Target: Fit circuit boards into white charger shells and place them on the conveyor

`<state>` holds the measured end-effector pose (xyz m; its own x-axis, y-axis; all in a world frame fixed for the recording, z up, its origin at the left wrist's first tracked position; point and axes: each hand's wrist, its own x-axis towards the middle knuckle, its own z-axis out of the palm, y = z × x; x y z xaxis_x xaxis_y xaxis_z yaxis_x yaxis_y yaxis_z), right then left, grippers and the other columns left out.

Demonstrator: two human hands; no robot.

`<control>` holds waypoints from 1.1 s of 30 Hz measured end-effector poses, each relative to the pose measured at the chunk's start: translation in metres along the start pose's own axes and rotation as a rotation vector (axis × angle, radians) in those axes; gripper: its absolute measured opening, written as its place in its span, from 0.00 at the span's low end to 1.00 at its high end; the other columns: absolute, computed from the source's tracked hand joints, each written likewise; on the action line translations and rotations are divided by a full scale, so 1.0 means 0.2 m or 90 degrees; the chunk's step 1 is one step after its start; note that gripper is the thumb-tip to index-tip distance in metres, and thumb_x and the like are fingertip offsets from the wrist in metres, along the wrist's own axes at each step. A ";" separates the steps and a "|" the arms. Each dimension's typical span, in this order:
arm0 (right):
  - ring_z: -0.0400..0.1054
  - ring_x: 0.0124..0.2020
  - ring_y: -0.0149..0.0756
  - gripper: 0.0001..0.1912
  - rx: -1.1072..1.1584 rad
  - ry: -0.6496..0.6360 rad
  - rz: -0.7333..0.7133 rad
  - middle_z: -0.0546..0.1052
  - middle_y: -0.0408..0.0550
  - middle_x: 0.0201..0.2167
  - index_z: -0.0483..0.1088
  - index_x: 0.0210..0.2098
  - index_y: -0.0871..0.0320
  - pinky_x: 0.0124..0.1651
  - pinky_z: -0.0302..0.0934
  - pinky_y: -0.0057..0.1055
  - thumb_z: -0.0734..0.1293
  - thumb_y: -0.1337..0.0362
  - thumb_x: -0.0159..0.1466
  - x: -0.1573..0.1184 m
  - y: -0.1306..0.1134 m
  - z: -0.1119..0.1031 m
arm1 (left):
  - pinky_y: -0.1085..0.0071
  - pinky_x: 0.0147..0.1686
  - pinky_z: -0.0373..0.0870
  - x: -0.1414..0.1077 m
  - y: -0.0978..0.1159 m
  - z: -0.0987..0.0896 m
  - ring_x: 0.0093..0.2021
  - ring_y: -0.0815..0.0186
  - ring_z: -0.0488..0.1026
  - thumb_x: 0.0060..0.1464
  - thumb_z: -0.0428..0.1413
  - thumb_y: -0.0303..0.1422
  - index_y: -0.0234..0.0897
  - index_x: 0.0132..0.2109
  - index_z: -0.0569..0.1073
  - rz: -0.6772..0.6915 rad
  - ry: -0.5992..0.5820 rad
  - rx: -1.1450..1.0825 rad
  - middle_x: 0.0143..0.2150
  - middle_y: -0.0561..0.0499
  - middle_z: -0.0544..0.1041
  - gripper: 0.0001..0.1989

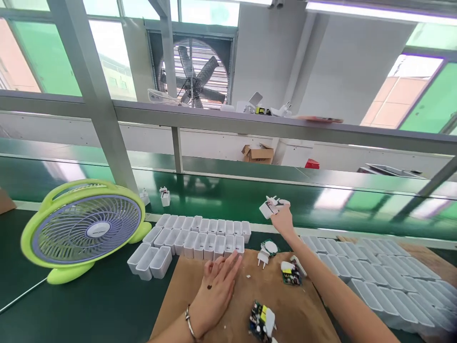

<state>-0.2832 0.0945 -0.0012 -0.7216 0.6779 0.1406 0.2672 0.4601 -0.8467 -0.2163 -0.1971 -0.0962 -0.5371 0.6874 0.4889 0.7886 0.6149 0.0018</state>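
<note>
My left hand lies on a sheet of brown cardboard with its fingers stretched out, holding nothing. Its fingertips come close to the front row of small white plastic cases. Out over the green conveyor belt, my right hand is closed on a white charger case with plug parts at its top. On the cardboard between my arms are a white plug piece beside a round board, a circuit board with a yellow part, and another such board nearer me.
A lime-green fan stands at the left. One white charger unit sits alone on the belt. More rows of white cases fill the right side. A metal rail crosses above the belt, with a cardboard box beyond.
</note>
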 end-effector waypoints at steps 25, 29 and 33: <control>0.67 0.53 0.38 0.14 -0.062 -0.609 -0.436 0.70 0.52 0.53 0.74 0.40 0.57 0.58 0.61 0.33 0.65 0.73 0.55 -0.77 0.08 -0.07 | 0.48 0.66 0.51 -0.02 0.02 0.07 0.69 0.53 0.49 0.49 0.56 0.21 0.44 0.70 0.44 -0.090 -0.054 -0.556 0.70 0.43 0.49 0.46; 0.61 0.60 0.38 0.31 -0.012 -0.439 -0.283 0.65 0.53 0.60 0.54 0.64 0.56 0.63 0.57 0.40 0.58 0.70 0.61 -0.70 0.19 -0.10 | 0.53 0.58 0.66 0.01 0.03 0.10 0.56 0.51 0.68 0.38 0.65 0.21 0.36 0.70 0.46 -0.299 -0.131 -0.690 0.58 0.41 0.68 0.55; 0.44 0.68 0.51 0.28 -0.171 -0.217 -0.212 0.62 0.58 0.61 0.62 0.57 0.60 0.69 0.38 0.54 0.58 0.72 0.57 -0.53 0.27 -0.08 | 0.52 0.59 0.65 0.01 0.05 0.09 0.57 0.53 0.67 0.46 0.57 0.21 0.39 0.67 0.56 -0.263 -0.103 -0.621 0.57 0.44 0.68 0.41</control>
<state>-0.1811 0.0570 -0.0541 -0.9490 0.2674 0.1669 0.1106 0.7785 -0.6179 -0.2147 -0.1827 -0.1113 -0.7944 0.5832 0.1697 0.3967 0.2867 0.8720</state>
